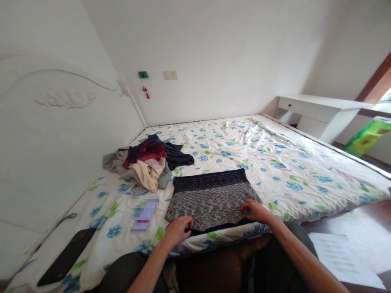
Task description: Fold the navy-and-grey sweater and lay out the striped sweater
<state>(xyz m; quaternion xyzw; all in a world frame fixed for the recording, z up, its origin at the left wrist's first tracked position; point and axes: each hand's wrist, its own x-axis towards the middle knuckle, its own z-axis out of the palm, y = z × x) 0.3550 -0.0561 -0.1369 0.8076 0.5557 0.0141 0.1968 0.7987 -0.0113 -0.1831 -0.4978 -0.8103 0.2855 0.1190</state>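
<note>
Garment [210, 199] lies crosswise (waistband away)

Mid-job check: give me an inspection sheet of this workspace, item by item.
Surface: bed with white, blue-flowered sheet.
Job's things: grey-speckled knit garment with dark striped band, lying flat near the bed edge.
Clutter: heap of mixed clothes; black phone.
Grippers: left hand and right hand both press on the garment's near edge.
Cables: nothing seen.
Surroundings: white carved headboard, white desk, green box.

Single head-worn view, facing forward and down, close over the bed [275, 162] edge
</note>
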